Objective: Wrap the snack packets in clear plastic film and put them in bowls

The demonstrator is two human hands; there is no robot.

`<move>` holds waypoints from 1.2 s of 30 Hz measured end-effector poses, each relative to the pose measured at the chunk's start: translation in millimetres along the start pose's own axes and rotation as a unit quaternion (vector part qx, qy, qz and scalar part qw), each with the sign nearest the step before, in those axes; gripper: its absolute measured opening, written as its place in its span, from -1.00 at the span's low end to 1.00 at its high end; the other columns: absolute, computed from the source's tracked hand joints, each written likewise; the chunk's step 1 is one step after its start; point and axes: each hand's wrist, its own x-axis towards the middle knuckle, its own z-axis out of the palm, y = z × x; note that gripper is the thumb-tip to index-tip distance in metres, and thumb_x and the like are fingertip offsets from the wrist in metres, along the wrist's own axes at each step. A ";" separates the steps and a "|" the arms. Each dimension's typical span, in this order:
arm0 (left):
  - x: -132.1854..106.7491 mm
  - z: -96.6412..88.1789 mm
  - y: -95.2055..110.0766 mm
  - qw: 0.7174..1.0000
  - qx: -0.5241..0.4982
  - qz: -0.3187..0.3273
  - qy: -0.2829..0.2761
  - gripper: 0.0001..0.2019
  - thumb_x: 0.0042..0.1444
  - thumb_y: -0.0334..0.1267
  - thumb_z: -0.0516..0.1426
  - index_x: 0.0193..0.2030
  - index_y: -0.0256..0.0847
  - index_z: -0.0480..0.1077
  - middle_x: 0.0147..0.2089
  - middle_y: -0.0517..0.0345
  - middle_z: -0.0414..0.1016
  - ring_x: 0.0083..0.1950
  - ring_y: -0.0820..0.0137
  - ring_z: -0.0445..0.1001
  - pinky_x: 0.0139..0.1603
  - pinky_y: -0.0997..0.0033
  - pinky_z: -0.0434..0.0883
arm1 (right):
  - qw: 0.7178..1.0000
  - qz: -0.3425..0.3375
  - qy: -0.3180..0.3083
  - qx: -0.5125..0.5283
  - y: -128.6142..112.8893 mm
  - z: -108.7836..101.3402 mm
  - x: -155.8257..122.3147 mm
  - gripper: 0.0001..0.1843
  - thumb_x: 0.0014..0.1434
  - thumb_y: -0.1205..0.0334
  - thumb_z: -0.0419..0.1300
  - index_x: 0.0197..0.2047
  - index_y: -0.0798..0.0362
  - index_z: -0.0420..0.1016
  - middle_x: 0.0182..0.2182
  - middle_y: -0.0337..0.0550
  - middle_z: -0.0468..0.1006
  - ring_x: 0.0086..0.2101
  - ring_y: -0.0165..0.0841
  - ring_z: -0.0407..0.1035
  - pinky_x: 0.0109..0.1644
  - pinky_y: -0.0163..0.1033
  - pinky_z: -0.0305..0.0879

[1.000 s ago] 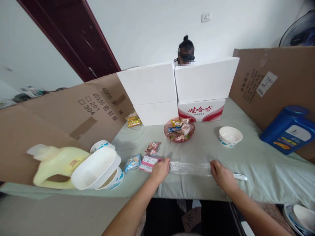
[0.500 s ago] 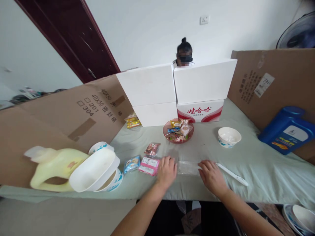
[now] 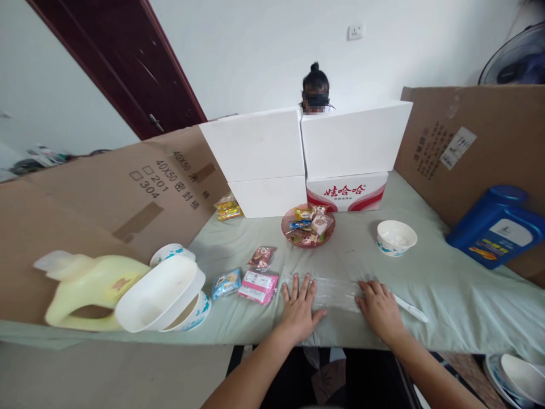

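A clear plastic bag [image 3: 334, 288] lies flat on the pale green cloth near the table's front edge. My left hand [image 3: 300, 307] presses on the bag's left end with fingers spread flat. My right hand [image 3: 378, 307] lies on its right end, fingers stretched out and close together. A white strip-like tool [image 3: 409, 307] sits just right of my right hand. Snack packets lie left of my left hand: a pink one [image 3: 258, 285], a blue one [image 3: 226, 282] and a brown one [image 3: 261, 257].
A red dish of snacks [image 3: 308, 225] and a white bowl [image 3: 396, 237] stand further back. Stacked white bowls [image 3: 164, 294] and a yellow jug [image 3: 80, 287] are at left, a blue jug [image 3: 496, 224] at right. White boxes [image 3: 306, 153] and cardboard walls ring the table; a person sits behind.
Both hands came together over the bag half a second ago, then spread apart again. My left hand's fingers have opened flat on the plastic. The white tool shifted slightly.
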 end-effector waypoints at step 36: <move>-30.1 34.3 38.9 0.814 -0.547 -0.027 0.193 -0.49 0.19 -0.35 0.06 0.27 -0.21 0.04 -0.05 -0.02 0.38 -0.18 0.39 0.48 -0.17 0.33 0.51 | 0.947 0.009 -0.060 0.316 -74.2 26.1 37.5 -0.50 0.15 0.21 0.04 0.17 0.08 0.24 -0.39 -0.19 0.56 -0.40 -0.31 0.47 -0.32 -0.26 0.24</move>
